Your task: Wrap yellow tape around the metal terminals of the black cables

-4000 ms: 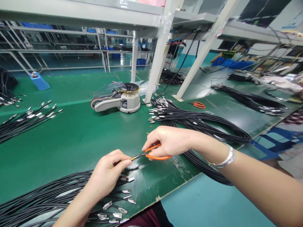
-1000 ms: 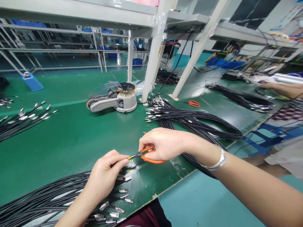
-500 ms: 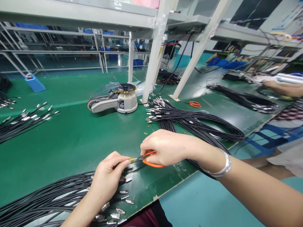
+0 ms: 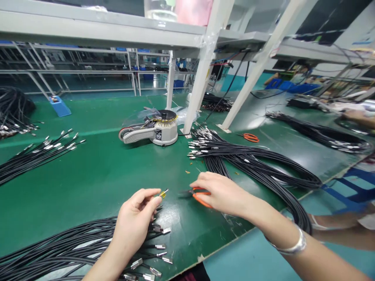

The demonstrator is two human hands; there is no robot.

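flat green surface (image 4: 102,171): left hand (image 4: 136,214) pinches a silver cable tip (image 4: 163,193), apparently already yellow-taped; right hand (image 4: 225,193) grips orange-handled metal snips (image 4: 192,191); silver-ended black cables (image 4: 88,227) look untaped.

Cool, fairly even light brightens the green counter (image 4: 102,171), with whitish glare toward its right side and a paler reflection near the front edge. A soft shadow lies beneath the tape dispenser (image 4: 167,134). Motion blur smears the pliers (image 4: 192,191) at their blades; the racks (image 4: 96,72) behind look dim and soft, and wide-angle distortion stretches the edges
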